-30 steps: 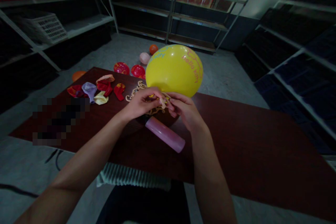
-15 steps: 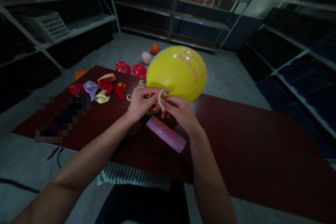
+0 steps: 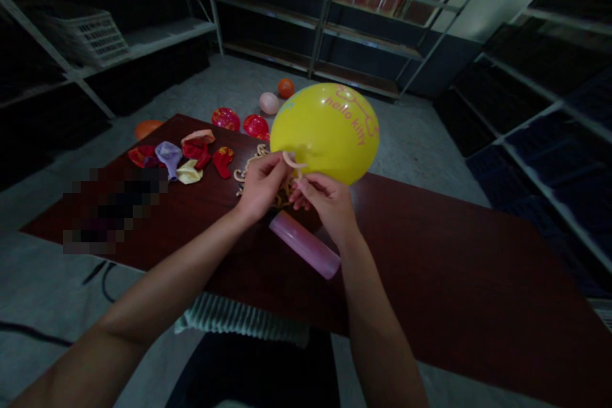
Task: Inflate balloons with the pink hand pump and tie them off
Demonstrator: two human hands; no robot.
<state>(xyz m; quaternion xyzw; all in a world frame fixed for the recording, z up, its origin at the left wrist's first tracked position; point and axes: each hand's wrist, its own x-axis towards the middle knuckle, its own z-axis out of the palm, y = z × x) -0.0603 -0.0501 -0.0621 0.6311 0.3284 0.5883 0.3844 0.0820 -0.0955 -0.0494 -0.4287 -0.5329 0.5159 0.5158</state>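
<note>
An inflated yellow balloon [image 3: 325,134] with "hello kitty" printing rises just beyond my fingers, its neck hidden behind them. Between the hands, a beige rubber band [image 3: 293,161] curves up in a loop. My left hand [image 3: 261,186] is closed, pinching the band at its left side. Lower and to the right, my right hand [image 3: 331,203] is also closed, its thumb and forefinger gripping the band's lower end. A heap of similar beige bands [image 3: 241,175] lies partly behind the left hand. Below the hands, a pink-purple cylinder [image 3: 306,245] lies slanted on the table.
Deflated balloons [image 3: 194,150] in red, purple and cream lie on the dark wooden table [image 3: 430,268] at the left. Several inflated balloons [image 3: 225,118] are beyond the far edge. Metal shelves [image 3: 315,32] surround the area. A blurred patch covers something at the table's left.
The beige band was upright by the right fingers; now its loop bends over from the left fingertips toward the balloon. My hands have drawn slightly apart. The view has shifted a little.
</note>
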